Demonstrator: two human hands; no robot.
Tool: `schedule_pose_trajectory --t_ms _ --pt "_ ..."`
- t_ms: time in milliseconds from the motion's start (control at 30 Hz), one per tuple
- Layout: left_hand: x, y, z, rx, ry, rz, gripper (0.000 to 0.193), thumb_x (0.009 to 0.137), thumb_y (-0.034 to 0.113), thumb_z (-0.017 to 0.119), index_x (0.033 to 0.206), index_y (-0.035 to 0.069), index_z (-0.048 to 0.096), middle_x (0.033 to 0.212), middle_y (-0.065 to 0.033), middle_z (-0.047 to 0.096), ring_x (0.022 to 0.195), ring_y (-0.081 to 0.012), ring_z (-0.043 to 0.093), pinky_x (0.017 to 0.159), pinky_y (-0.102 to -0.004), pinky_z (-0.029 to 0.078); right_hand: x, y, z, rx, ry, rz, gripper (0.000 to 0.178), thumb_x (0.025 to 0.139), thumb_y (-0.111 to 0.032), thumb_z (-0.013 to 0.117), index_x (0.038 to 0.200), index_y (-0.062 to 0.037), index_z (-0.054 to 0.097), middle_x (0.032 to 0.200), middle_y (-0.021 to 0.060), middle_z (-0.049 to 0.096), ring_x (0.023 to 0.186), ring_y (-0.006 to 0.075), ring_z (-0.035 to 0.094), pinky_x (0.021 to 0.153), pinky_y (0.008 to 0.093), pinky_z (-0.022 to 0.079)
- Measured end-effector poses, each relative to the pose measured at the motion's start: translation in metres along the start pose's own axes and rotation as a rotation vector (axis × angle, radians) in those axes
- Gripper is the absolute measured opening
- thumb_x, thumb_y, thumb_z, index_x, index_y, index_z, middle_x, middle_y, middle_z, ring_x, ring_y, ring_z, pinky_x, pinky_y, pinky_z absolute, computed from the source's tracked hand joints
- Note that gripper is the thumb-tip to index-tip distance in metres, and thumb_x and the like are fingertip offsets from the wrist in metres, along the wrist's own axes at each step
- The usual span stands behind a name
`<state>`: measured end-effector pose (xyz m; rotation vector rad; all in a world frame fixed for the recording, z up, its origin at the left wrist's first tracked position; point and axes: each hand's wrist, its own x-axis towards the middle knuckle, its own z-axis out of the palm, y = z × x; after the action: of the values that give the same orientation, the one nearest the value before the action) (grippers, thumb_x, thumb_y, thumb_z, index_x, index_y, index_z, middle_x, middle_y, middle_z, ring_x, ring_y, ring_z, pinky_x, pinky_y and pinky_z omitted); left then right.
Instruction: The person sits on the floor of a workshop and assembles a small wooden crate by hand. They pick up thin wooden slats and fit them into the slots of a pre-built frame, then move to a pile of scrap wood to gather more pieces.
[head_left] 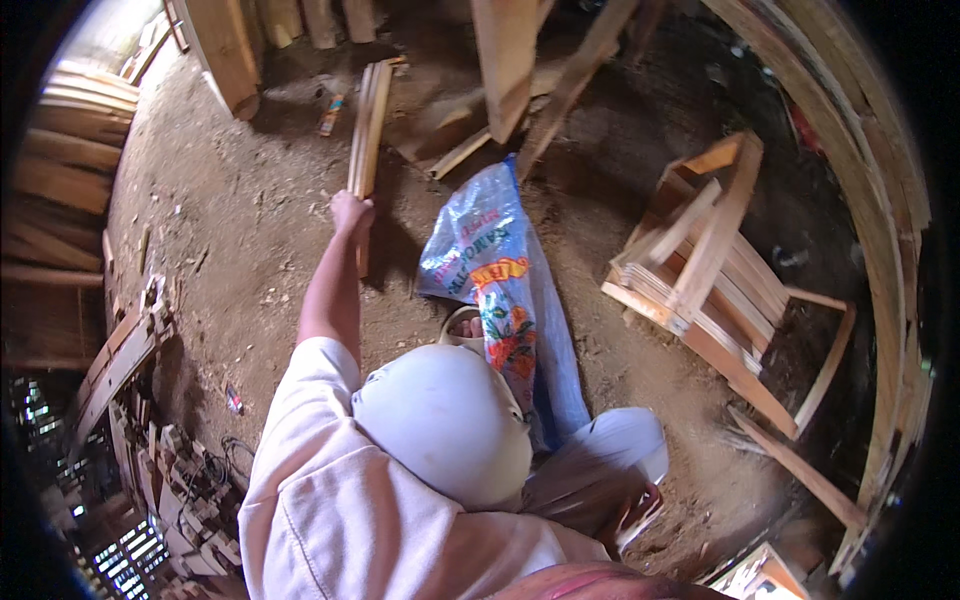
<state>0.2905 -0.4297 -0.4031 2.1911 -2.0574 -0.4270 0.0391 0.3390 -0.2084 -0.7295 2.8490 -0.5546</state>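
Observation:
My left arm stretches forward over the dirt floor, and my left hand [351,212] is closed around a small bundle of narrow wooden strips [371,130]. The strips point away from me, their lower end passing below the hand. To the right of them a printed white and blue woven plastic sack [508,290] lies partly across my sandalled foot [465,326] and runs down between my bent legs. My right hand does not show.
A wooden frame [715,235] holding several wood slats lies at the right. Upright planks and posts [505,70] stand at the far side. Stacked boards [70,170] and piled wood pieces [175,490] are on the left. A small coloured wrapper [331,115] lies near the strips.

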Motion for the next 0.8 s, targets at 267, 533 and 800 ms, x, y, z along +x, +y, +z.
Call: schedule_pose_trajectory --t_ms 267,533,800 --pt "-0.029 -0.114 -0.096 -0.247 -0.280 0.159 0.036 0.093 0.032 0.075 0.081 0.001 0.062 0.066 -0.0057 0.061 0.058 -0.0191 0.059 0.053 -0.0405 0.045 0.015 -0.041 -0.020 0.077 -0.081 0.156 0.062 0.094 -0.049 0.052 0.136 -0.0023 0.049 0.129 0.0245 0.047 0.123 0.0439 0.045 0.108 0.0598 0.032" --pt "-0.194 -0.058 -0.328 -0.341 -0.738 -0.193 0.040 0.092 0.011 0.073 0.129 0.001 0.064 0.096 -0.0050 0.068 0.082 -0.0143 0.062 0.075 -0.0300 0.049 0.008 -0.045 -0.022 0.086 -0.078 0.216 0.060 0.087 -0.036 0.060 0.138 -0.0068 0.047 0.131 0.0249 0.047 0.125 0.0452 0.044 0.108 0.0597 0.032" --pt "-0.184 0.078 -0.254 -0.162 -1.121 0.183 0.037 0.094 0.014 0.073 0.127 -0.001 0.064 0.103 -0.0037 0.068 0.095 -0.0148 0.063 0.089 -0.0309 0.049 0.014 -0.045 -0.029 0.113 -0.082 0.209 0.061 0.081 -0.025 0.062 0.137 -0.0058 0.050 0.133 0.0248 0.047 0.126 0.0452 0.045 0.109 0.0578 0.033"
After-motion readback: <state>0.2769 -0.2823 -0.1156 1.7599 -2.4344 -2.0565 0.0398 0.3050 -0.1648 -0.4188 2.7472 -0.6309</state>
